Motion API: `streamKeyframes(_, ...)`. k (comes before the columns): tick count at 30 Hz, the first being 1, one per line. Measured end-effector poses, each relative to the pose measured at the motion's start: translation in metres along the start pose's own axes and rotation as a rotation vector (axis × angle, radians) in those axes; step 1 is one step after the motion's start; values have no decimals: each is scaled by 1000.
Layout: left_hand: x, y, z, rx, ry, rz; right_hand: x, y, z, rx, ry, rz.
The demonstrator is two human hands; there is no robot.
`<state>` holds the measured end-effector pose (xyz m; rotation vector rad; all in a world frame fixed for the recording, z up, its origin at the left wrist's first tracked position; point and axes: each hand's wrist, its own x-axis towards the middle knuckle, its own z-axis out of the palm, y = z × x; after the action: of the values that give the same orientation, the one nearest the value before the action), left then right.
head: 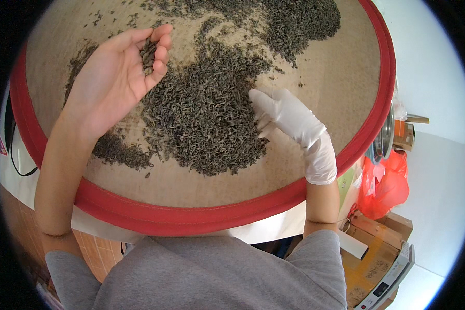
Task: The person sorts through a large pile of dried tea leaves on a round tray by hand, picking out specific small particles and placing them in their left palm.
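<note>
My bare left hand (120, 73) is turned palm up over the round tray, its fingers curled around a small portion of dark dried leaves (148, 56) that look like tea. My right hand (285, 114), in a thin white glove, rests at the right edge of the central leaf pile (209, 112). Its fingers are apart and bent toward the leaves, the tips partly hidden; I see nothing gripped in it. The shallow tray (201, 193) has a pale brown woven-looking base and a red cloth-bound rim (186, 219).
Another heap of leaves (302, 23) lies at the far right of the tray. Finer, darker bits (120, 151) lie beneath my left forearm. Right of the tray are metal basins (383, 135), a red plastic bag (389, 190) and cardboard boxes (366, 267). A white table (267, 226) supports the tray.
</note>
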<state>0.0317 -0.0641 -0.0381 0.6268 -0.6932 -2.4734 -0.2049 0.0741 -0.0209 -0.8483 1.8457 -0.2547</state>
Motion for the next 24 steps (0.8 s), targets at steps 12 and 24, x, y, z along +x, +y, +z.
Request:
streamKeyframes(12, -1, 2, -2, -41, -25, 8, -23, -12, -6, 123, 71, -300)
streamKeyframes(24, 3, -1, -3, 15, 59, 16, -33, -14, 30, -165, 250, -686)
